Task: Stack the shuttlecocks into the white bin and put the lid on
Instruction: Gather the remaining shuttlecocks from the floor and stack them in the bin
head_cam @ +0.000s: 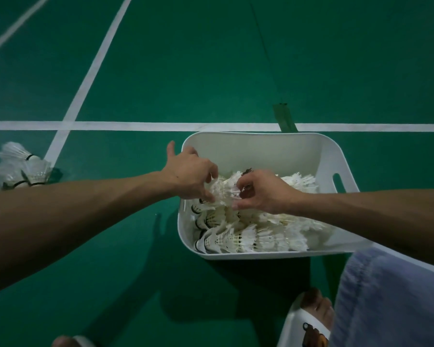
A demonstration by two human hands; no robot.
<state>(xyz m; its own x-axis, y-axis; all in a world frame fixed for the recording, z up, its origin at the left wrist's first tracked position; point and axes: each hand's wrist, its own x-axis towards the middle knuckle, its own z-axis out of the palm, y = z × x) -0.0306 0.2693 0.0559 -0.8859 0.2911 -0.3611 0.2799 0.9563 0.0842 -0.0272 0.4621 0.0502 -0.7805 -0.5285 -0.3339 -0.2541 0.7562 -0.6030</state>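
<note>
Head view shows a white feather shuttlecock (223,190) held above the left half of the bin, between both hands. The left hand (191,175) comes from the left. Its fingers (208,195) are curled down and pinch the feathers, while one digit stands out straight toward the far side and touches nothing. The right hand (263,191) comes from the right. Its fingers (242,186) are bent tight and pinch the other side of the same feathers. The long axis of this shuttlecock seems to run left to right, but the hands hide its cork, so I cannot tell which end points where.

Under the hands, many stacked white shuttlecocks (238,240) lie on their sides in rows, long axis left to right. Their black-banded corks point to the left wall and their feather skirts to the right. They fill the near and middle part of the white plastic bin with rounded corners (261,149), which has a slot handle in its right wall. The bin stands on the green court floor (211,71), just on the near side of a white line (135,126). A small heap of loose white shuttlecocks (23,169) lies on the floor well to the left. A foot in a white sandal (311,319) is at the lower right.
</note>
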